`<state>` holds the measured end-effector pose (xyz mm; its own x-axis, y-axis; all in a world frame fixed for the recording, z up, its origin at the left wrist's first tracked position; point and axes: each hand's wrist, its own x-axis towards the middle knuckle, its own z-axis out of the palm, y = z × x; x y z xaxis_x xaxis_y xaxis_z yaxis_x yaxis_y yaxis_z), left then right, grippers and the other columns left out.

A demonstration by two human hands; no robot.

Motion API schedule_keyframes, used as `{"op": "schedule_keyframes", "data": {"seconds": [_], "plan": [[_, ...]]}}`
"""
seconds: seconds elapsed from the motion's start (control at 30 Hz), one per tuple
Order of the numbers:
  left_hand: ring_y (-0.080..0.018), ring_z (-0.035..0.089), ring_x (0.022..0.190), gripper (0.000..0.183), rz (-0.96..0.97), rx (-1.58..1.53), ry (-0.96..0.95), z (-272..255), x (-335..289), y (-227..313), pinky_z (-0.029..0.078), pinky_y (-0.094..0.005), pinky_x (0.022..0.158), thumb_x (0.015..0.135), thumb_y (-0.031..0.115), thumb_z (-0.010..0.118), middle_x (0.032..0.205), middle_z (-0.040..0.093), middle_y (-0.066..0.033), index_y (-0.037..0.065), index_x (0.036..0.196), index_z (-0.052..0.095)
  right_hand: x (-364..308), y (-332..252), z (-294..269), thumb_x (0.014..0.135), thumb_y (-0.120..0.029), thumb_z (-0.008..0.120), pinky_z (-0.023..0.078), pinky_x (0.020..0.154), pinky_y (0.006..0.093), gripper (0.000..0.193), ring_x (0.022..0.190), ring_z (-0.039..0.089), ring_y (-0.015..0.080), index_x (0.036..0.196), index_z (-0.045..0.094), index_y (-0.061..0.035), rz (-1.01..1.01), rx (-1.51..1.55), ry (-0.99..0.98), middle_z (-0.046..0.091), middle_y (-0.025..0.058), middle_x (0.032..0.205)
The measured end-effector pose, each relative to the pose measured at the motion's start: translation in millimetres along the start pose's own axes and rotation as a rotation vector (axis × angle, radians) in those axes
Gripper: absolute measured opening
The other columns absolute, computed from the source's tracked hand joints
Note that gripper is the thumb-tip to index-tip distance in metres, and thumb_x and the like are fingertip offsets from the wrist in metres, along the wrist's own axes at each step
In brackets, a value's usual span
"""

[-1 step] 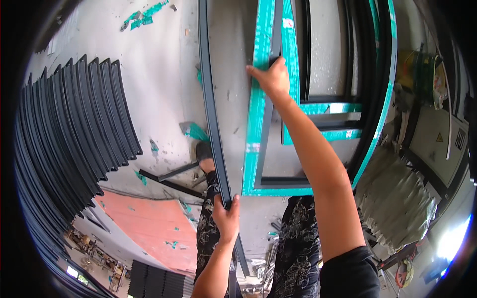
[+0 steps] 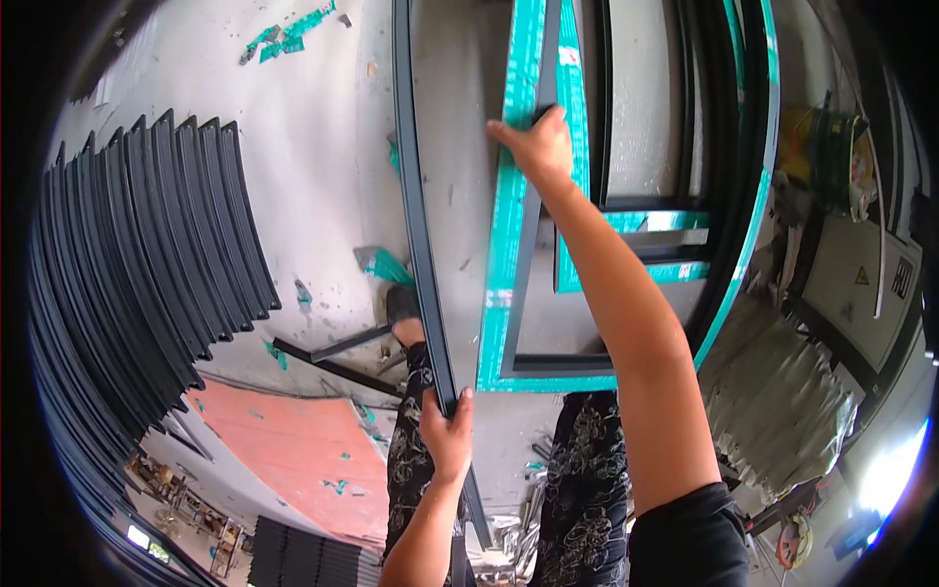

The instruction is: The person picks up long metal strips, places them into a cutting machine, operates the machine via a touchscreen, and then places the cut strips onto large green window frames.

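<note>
Head view: your left hand [image 2: 446,438] is closed around the long dark bar [image 2: 417,215] near its lower end, thumb along the top. The bar runs up past the upper edge of view, to the left of the green-taped frame [image 2: 500,264] and apart from it along the visible stretch. Your right hand [image 2: 544,149] spans the frame's left member, thumb toward the outer edge, and appears to grip it; your fingertips are partly hidden, and their pressure cannot be told. A small dark piece at those fingers is not identifiable.

Step in hand, as judged: handling bar and frame together, one per hand. The next move would call for a firm hold on both and the gap kept, so the bar does not scrape the tape. Note the loose dark bars [image 2: 337,363] beside your foot [image 2: 405,315].
</note>
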<state>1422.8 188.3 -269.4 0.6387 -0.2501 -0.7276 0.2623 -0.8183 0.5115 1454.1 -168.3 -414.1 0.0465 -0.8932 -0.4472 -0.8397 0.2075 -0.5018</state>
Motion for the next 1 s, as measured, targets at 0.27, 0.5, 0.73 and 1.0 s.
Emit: {"op": "schedule_keyframes", "data": {"seconds": [0.27,0.5,0.73,1.0], "plan": [[-0.02,0.063,0.065,0.023,-0.014,-0.058,0.017,-12,10,31,0.048,-0.0313,0.062,0.086,0.017,0.066,0.078,0.065,-0.012,0.0,0.096,0.054,48,-46,1,0.063,-0.035,0.075,0.051,0.084,0.0409,0.07,0.096,0.061,0.0389,0.107,0.036,0.0028,0.072,-0.196,0.084,0.059,0.0252,0.103],[-0.0239,0.064,0.068,0.022,0.105,0.073,0.059,-13,12,51,0.048,-0.0324,0.063,0.087,0.017,0.065,0.078,0.065,-0.0123,0.001,0.096,0.052,50,-43,-9,0.068,-0.047,0.073,0.051,0.084,0.0408,0.087,0.096,0.061,0.0389,0.12,0.032,0.0097,-0.01,-0.278,0.088,0.061,0.024,0.1],[-0.0329,0.064,0.074,0.027,0.309,0.144,0.067,1,22,49,0.049,-0.0373,0.067,0.085,0.021,0.067,0.084,0.066,-0.0151,0.0,0.098,0.055,-82,17,-39,0.079,-0.023,0.071,0.045,0.086,0.044,0.068,0.1,0.053,0.0399,0.134,0.038,0.0003,-0.562,-0.027,0.187,0.053,0.025,0.113],[-0.009,0.052,0.052,0.033,0.336,-0.336,-0.232,55,-28,111,0.041,-0.0238,0.045,0.095,0.036,0.052,0.066,0.055,-0.0026,0.004,0.098,0.053,-322,95,-176,0.084,-0.017,0.065,0.05,0.08,0.0392,0.046,0.094,0.059,0.0338,0.121,0.048,0.0044,-0.085,0.352,-0.218,0.059,0.0208,0.103]]}}
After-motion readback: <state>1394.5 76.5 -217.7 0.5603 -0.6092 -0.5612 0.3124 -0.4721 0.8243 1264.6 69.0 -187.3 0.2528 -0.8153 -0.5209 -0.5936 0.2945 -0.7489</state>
